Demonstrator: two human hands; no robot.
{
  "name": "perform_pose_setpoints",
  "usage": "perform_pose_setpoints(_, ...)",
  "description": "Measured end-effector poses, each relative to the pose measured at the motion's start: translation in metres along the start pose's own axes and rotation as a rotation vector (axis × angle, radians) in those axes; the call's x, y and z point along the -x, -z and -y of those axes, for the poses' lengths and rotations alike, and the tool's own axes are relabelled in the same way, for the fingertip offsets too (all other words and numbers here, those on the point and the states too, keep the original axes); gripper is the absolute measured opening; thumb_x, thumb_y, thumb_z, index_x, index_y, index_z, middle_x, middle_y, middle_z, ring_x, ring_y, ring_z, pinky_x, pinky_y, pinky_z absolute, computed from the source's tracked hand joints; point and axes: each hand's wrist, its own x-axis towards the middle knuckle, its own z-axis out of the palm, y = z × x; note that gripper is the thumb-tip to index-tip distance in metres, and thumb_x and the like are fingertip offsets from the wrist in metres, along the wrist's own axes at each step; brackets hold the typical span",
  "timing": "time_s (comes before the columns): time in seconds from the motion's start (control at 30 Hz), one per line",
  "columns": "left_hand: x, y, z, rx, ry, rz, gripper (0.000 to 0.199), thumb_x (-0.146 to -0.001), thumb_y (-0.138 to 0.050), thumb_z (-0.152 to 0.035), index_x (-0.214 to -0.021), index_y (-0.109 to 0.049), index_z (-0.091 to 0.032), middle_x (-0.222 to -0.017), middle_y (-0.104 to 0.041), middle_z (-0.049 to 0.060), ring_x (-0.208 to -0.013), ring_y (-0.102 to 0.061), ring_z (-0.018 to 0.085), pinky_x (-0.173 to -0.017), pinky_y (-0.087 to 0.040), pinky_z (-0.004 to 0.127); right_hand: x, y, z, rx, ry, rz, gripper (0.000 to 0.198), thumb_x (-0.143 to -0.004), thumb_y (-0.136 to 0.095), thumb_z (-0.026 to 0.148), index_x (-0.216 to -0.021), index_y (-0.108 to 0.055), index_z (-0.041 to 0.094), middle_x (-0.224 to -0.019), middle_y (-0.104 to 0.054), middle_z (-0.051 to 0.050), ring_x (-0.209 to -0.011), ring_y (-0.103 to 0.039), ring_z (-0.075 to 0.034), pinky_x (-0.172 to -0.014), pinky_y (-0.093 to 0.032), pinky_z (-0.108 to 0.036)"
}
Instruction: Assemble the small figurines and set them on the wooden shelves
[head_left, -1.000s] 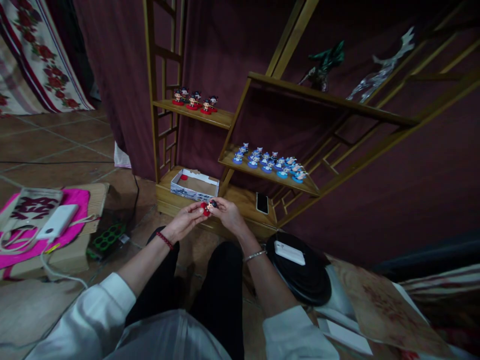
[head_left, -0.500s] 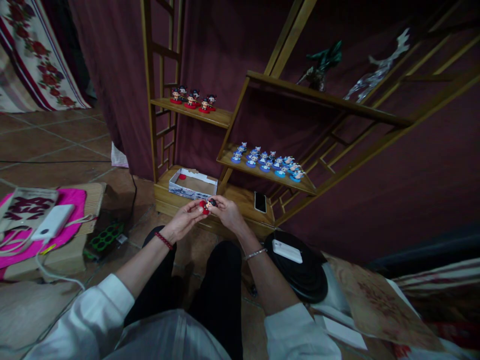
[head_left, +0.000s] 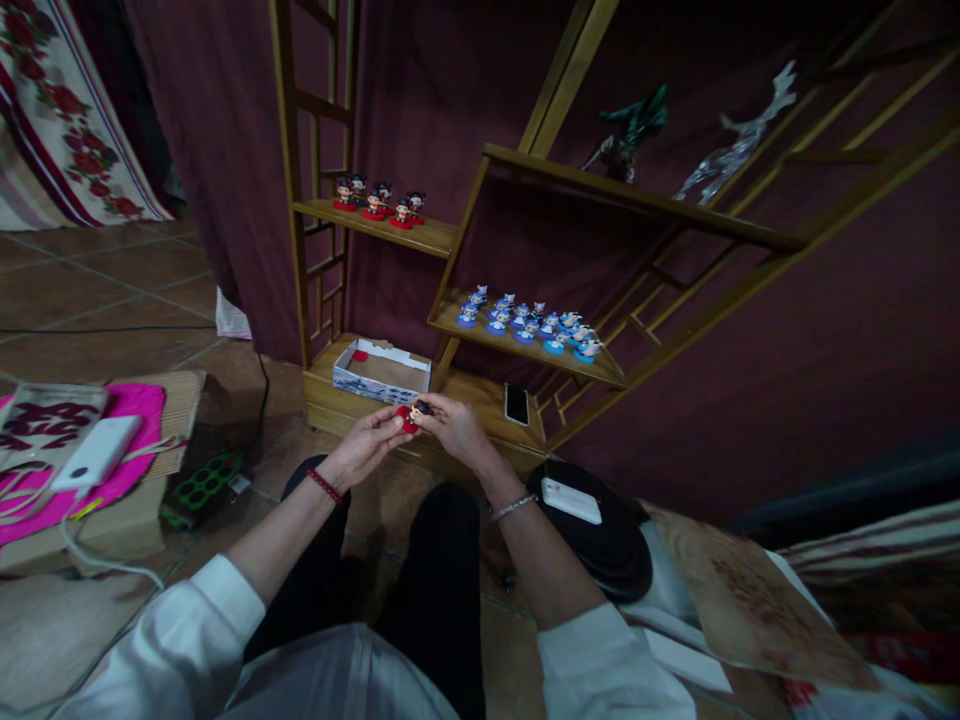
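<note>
Both my hands meet on a small figurine (head_left: 418,411) with black hair and a red round base, held tilted in front of the shelf unit. My left hand (head_left: 366,446) pinches the red base, while the fingers of my right hand (head_left: 454,430) close around the head end. Whether base and figure are fully joined is too small to tell. Just beyond my hands stands an open patterned box (head_left: 381,386) with a red piece (head_left: 361,356) inside. Similar red-based figurines (head_left: 373,206) are grouped on the upper left shelf (head_left: 429,237).
Several blue and purple figurines (head_left: 526,328) stand on the middle shelf. A phone (head_left: 517,404) lies on the bottom board. Right of my knees, a white device (head_left: 571,500) rests on a round black object (head_left: 622,550). At left are a power bank (head_left: 97,453) and a green-black item (head_left: 202,488).
The view has shifted slightly, so the shelf sits a little further left. Both hands keep hold of the figurine, which has barely moved between them.
</note>
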Motion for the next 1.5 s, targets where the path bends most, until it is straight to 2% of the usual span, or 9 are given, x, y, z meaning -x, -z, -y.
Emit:
perform_pose_setpoints(0.23,-0.001,-0.004,0.0,0.035,-0.009,0.006,0.027,-0.073,-0.063,-0.013,-0.1,-0.061,-0.012,-0.101,-0.064,0.009,-0.091,-0.061,0.016,-0.089,-0.043,0.03,0.0,0.006,0.011,0.009,-0.03,0.017,0.025,-0.072,-0.056,0.024,-0.095,-0.062,0.018,-0.088,-0.064,-0.001,-0.071,-0.059,-0.012,-0.065,-0.05,-0.023)
perform_pose_setpoints(0.43,-0.002,-0.009,0.001,0.094,-0.031,-0.018,0.03,-0.071,-0.064,-0.009,-0.101,-0.061,-0.015,-0.106,-0.062,0.007,-0.092,-0.06,0.015,-0.089,-0.043,0.032,-0.001,0.008,0.01,-0.038,-0.056,0.047,0.033,-0.07,-0.057,0.02,-0.103,-0.058,0.018,-0.092,-0.064,-0.002,-0.075,-0.061,-0.012,-0.072,-0.05,-0.025)
perform_pose_setpoints(0.6,0.001,-0.011,0.001,0.133,-0.025,-0.044,0.031,-0.071,-0.063,-0.006,-0.101,-0.062,-0.016,-0.103,-0.063,0.006,-0.091,-0.06,0.014,-0.089,-0.044,0.031,-0.002,0.008,0.009,-0.011,-0.055,0.04,0.04,-0.07,-0.057,0.017,-0.109,-0.055,0.02,-0.09,-0.063,-0.001,-0.07,-0.059,-0.01,-0.069,-0.049,-0.023)
perform_pose_setpoints(0.9,0.002,-0.01,-0.001,0.19,-0.02,-0.029,0.027,-0.074,-0.06,-0.007,-0.101,-0.062,-0.012,-0.1,-0.064,0.008,-0.089,-0.06,0.015,-0.088,-0.045,0.032,-0.004,0.009,0.02,0.216,-0.007,0.019,0.031,-0.07,-0.057,0.017,-0.1,-0.062,0.018,-0.091,-0.063,-0.003,-0.072,-0.059,-0.012,-0.069,-0.049,-0.025)
perform_pose_setpoints(1.1,0.001,-0.008,0.0,0.226,-0.021,-0.014,0.028,-0.075,-0.06,-0.01,-0.102,-0.061,-0.013,-0.101,-0.065,0.008,-0.092,-0.061,0.015,-0.09,-0.043,0.032,-0.006,0.011,0.016,0.123,0.003,0.046,0.036,-0.071,-0.057,0.019,-0.107,-0.058,0.019,-0.091,-0.064,-0.003,-0.071,-0.06,-0.011,-0.067,-0.049,-0.024)
perform_pose_setpoints(1.5,0.009,-0.011,-0.001,0.243,-0.001,-0.041,0.026,-0.073,-0.061,-0.007,-0.099,-0.061,-0.013,-0.101,-0.065,0.008,-0.092,-0.061,0.014,-0.094,-0.041,0.033,-0.007,0.002,0.017,0.245,0.004,0.015,0.031,-0.072,-0.057,0.02,-0.103,-0.062,0.02,-0.086,-0.066,-0.002,-0.066,-0.059,-0.012,-0.064,-0.048,-0.023)
